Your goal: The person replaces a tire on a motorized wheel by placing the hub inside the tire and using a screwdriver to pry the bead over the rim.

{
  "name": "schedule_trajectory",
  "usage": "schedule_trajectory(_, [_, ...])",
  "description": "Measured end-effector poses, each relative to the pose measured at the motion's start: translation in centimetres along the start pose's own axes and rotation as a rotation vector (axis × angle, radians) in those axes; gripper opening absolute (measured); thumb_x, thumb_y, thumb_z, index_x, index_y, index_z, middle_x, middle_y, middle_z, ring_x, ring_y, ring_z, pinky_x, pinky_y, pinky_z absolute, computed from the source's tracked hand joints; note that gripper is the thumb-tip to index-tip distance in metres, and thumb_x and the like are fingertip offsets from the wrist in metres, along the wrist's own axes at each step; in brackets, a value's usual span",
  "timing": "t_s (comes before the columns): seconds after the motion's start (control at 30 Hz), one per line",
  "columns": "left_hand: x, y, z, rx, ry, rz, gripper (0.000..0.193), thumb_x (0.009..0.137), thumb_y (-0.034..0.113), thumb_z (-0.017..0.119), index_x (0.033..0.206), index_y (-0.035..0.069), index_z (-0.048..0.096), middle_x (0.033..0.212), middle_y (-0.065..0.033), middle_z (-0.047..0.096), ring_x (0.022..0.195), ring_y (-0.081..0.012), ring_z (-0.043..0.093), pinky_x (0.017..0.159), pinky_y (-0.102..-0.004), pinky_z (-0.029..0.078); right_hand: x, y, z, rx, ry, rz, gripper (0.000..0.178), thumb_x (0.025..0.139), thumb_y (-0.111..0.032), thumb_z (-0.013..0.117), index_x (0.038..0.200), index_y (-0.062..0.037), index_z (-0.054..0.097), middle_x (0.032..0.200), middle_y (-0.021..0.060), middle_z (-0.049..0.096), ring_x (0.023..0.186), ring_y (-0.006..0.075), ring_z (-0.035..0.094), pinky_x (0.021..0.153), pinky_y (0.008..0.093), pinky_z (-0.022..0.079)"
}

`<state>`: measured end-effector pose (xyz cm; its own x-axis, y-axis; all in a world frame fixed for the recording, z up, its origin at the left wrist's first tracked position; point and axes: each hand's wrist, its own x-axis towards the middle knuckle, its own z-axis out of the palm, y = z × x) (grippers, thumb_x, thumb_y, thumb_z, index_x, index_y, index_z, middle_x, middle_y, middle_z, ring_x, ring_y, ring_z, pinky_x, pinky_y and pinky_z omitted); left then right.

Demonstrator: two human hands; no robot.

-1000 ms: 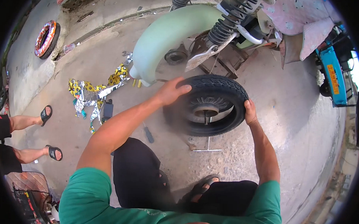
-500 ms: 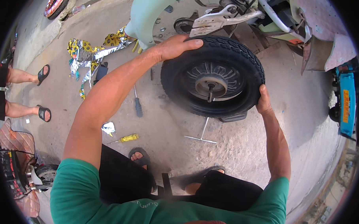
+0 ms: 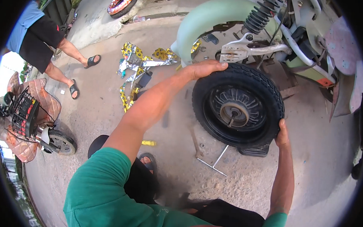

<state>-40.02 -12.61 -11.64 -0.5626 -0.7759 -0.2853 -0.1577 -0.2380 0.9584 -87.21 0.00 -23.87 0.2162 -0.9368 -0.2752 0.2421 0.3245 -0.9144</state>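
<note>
Both my hands are on a black-tyred scooter wheel point(image 3: 239, 105), which stands tilted with its ribbed hub and axle stub facing me. My left hand point(image 3: 208, 69) grips the tyre's upper left edge, the thumb lying along the tread. At the lower right edge my right hand point(image 3: 282, 134) holds the tyre, its thumb on the outside and the other fingers hidden behind. Under the wheel's lower right side is a dark flat block point(image 3: 253, 151). A metal T-handle wrench point(image 3: 219, 159) lies on the ground just below the tyre.
A partly dismantled scooter with a pale green fender point(image 3: 188, 27) and a black shock spring point(image 3: 261, 16) stands beyond the wheel. Shiny yellow-patterned wrapping point(image 3: 131, 61) lies to the left. Further left are a person in sandals point(image 3: 48, 43) and a parked scooter point(image 3: 27, 112).
The view has turned left, so the scene sits further right and lower in the picture. More of the other person and the parked scooter shows. Both hands stay on the wheel.
</note>
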Motion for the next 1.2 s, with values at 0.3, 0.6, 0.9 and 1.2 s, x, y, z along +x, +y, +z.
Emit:
schedule_trajectory(0.3, [-0.4, -0.3, 1.5, -0.202, -0.006, -0.083, 0.065, 0.104, 0.059, 0.048, 0.136, 0.003, 0.062, 0.131, -0.0091, 0.066, 0.114, -0.0153, 0.063, 0.099, -0.0317, 0.052, -2.0, 0.6, 0.2, 0.004, -0.020, -0.045, 0.097, 0.088, -0.068, 0.067, 0.154, -0.0030, 0.039, 0.152, 0.0109, 0.050, 0.137, 0.0259, 0.049, 0.115, 0.0391, 0.038])
schedule_trajectory(0.6, [0.2, -0.9, 1.4, -0.311, 0.046, -0.088, 0.066, 0.105, 0.057, 0.049, 0.140, 0.001, 0.058, 0.134, -0.0097, 0.066, 0.116, -0.0161, 0.065, 0.104, -0.0302, 0.051, -2.7, -2.0, 2.1, -0.044, -0.031, -0.001, 0.106, 0.085, -0.076, 0.064, 0.157, -0.0022, 0.035, 0.157, 0.0113, 0.046, 0.142, 0.0279, 0.046, 0.119, 0.0415, 0.036])
schedule_trajectory(0.9, [0.0, -3.4, 2.1, -0.549, 0.040, -0.093, 0.065, 0.105, 0.057, 0.049, 0.139, 0.002, 0.058, 0.136, -0.0100, 0.066, 0.118, -0.0181, 0.066, 0.104, -0.0335, 0.052, -4.2, -1.3, 2.7, 0.065, -0.034, -0.031, 0.103, 0.088, -0.071, 0.065, 0.154, 0.0028, 0.038, 0.155, 0.0138, 0.048, 0.141, 0.0268, 0.047, 0.118, 0.0393, 0.036])
schedule_trajectory(1.2, [-0.7, -3.2, 2.5, -0.473, 0.095, -0.102, 0.063, 0.105, 0.057, 0.047, 0.139, 0.005, 0.060, 0.136, -0.0084, 0.066, 0.119, -0.0177, 0.063, 0.106, -0.0337, 0.049, -5.2, -1.7, 3.8, 0.023, -0.037, -0.018, 0.107, 0.081, -0.073, 0.071, 0.155, -0.0019, 0.039, 0.154, 0.0109, 0.050, 0.140, 0.0258, 0.049, 0.117, 0.0401, 0.039])
